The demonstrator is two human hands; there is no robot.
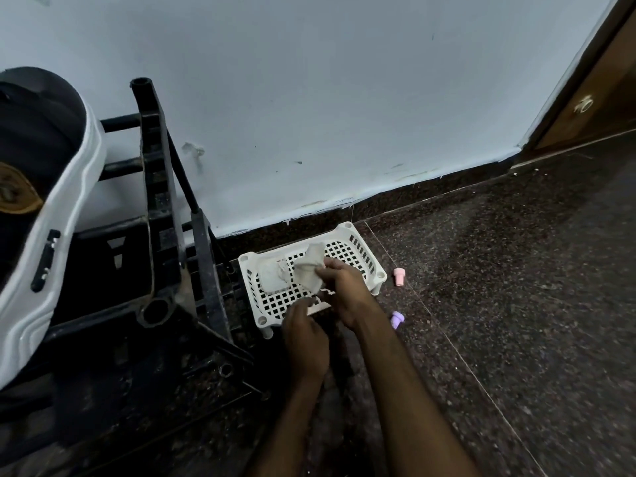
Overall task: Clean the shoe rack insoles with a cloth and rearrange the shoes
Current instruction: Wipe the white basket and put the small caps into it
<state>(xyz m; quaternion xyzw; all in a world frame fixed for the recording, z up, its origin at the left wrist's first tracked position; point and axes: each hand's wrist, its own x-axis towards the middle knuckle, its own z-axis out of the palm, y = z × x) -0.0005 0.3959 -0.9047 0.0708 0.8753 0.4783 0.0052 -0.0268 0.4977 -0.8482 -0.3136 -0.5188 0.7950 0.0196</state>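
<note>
Dark speckled stone floor (499, 270) meets a white painted wall (309, 98); a brown wooden door (602, 98) is far right of the tray, beyond the wall's end. A white lattice plastic tray (361, 251) sits on the floor, its back edge near the wall's base. Right hand (344, 287) is over the tray's front right part, and its fingers (330, 266) pinch a pale grey crumpled cloth (309, 270). The cloth hangs over the tray's middle; contact with the lattice can't be told. Left hand (304, 342) is at the tray's front edge, back of hand up, fingers (297, 309) reaching the front rim. Gripping or just touching, cannot tell. A dusty grey squarish lump (273, 278) lies inside the tray's left half, just beside the cloth. A black plastic shoe rack (158, 201) stands tilted just left of the tray, its frame dusty. A small pink plastic cap (399, 276) lies on the floor just right of the tray. A small purple plastic cap (396, 319) lies right of the tray's front corner. A big white-and-black padded object (51, 218) is further left, against the rack; what it is, unclear.
</note>
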